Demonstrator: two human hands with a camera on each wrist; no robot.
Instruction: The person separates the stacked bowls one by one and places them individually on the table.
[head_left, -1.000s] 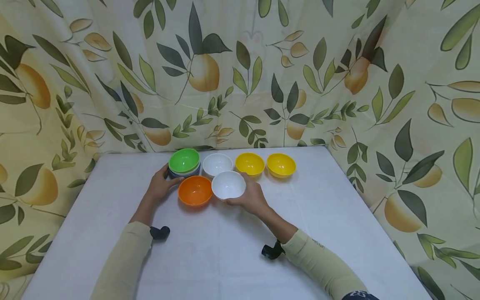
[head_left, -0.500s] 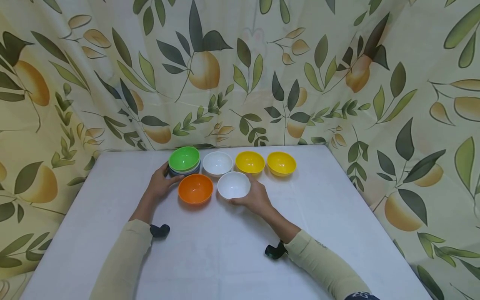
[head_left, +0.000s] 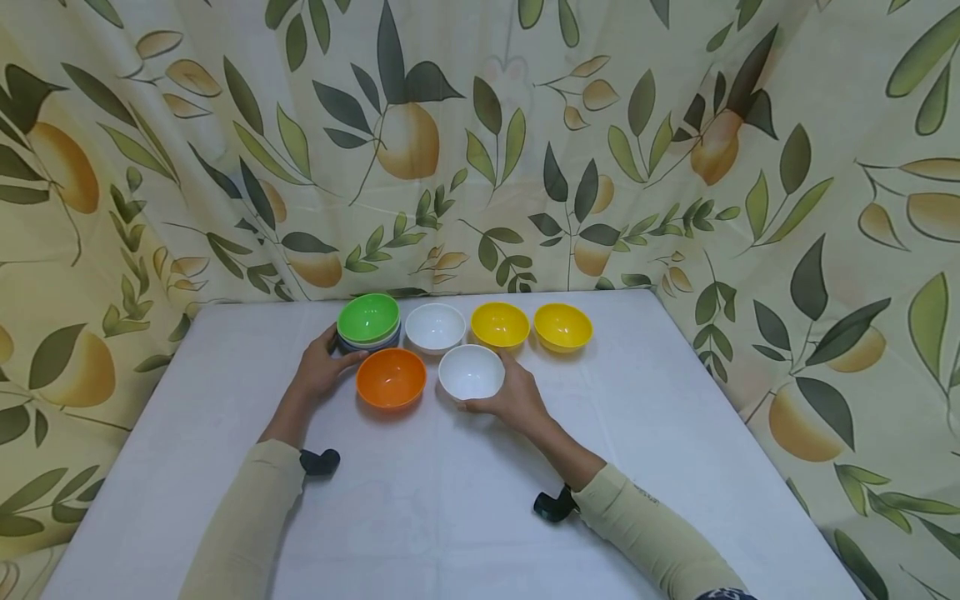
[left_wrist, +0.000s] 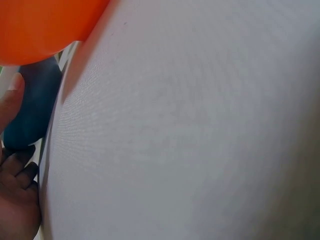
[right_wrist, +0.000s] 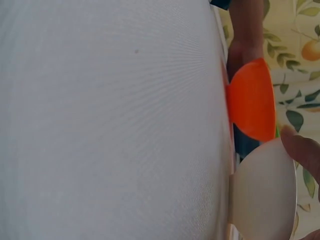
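My left hand (head_left: 321, 368) grips the side of a bowl stack, thumb and fingers around its lower part. A green bowl (head_left: 368, 317) tops the stack, with a white rim and a dark blue bowl (left_wrist: 36, 102) beneath. My right hand (head_left: 516, 393) holds a white bowl (head_left: 471, 372) by its right side, thumb at the near rim. Left of that bowl stands an orange bowl (head_left: 391, 379), with a narrow gap between them. In the right wrist view, the white bowl (right_wrist: 265, 192) is low at the tabletop, its far side out of frame.
Along the back of the white-covered table (head_left: 420, 517) stand another white bowl (head_left: 435, 327) and two yellow bowls (head_left: 500, 325), in line with the stack. A curtain (head_left: 480, 150) printed with fruit and leaves hangs behind the table.
My right hand has moved the white bowl rightward, away from the orange bowl, mostly in the first half second. My left hand stays at the stack.
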